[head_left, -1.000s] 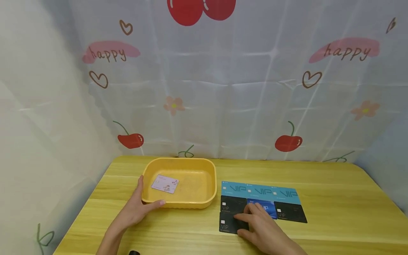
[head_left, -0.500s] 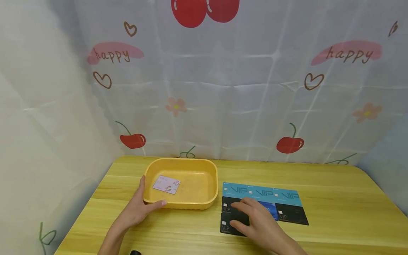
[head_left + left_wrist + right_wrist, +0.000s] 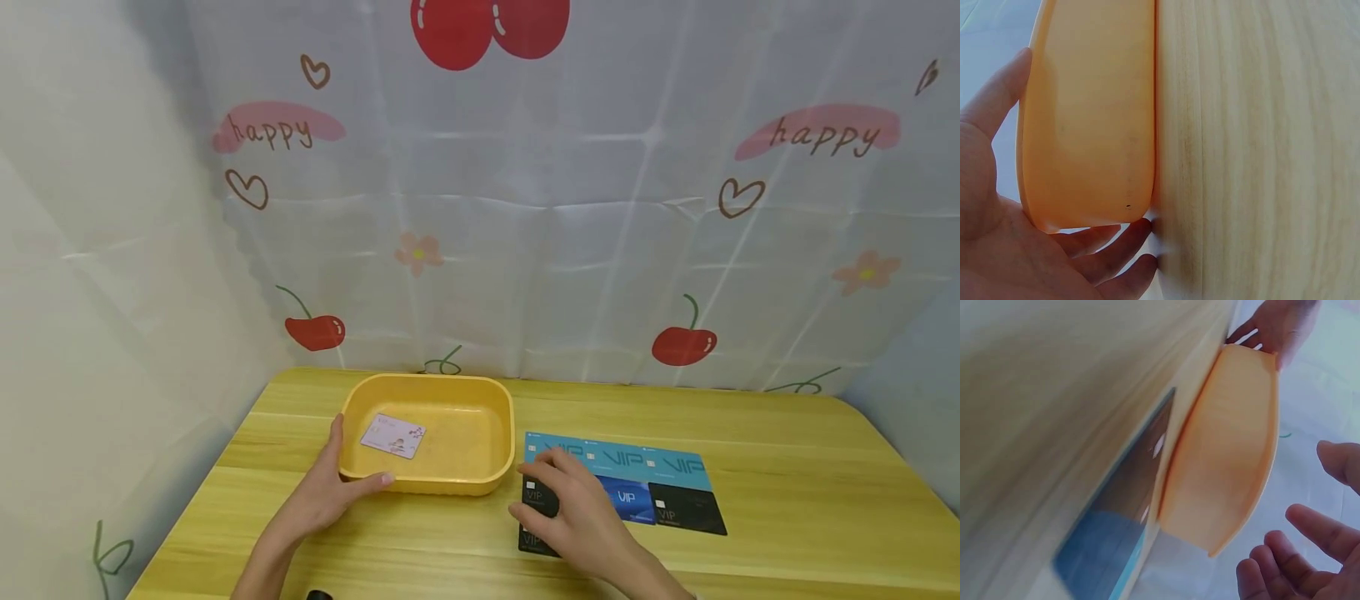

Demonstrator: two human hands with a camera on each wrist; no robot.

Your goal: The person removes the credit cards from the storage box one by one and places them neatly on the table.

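Note:
My left hand [image 3: 318, 492] holds the near left corner of a yellow plastic basin [image 3: 498, 479], thumb along the front wall and fingers around the left end. Inside lies one pale pink card [image 3: 392, 436]. The right hand [image 3: 573, 517] hovers over the left side of a block of VIP cards, fingers spread and slightly bent, nothing between them. Three light blue cards [image 3: 686, 468] form the back row. In front are a black card [image 3: 540, 493], a dark blue card [image 3: 630, 500] and another black card [image 3: 686, 508]. A lower black card [image 3: 534, 542] is mostly hidden by the right hand.
The wood-grain table [image 3: 810, 492] meets a white curtain [image 3: 517, 275] printed with cherries and hearts at the back. At the near edge shows a small black object [image 3: 318, 595].
My right hand has lifted off the lower black card and shifted left and up, its fingers spreading. The left hand stays at the basin. The head view has shifted slightly.

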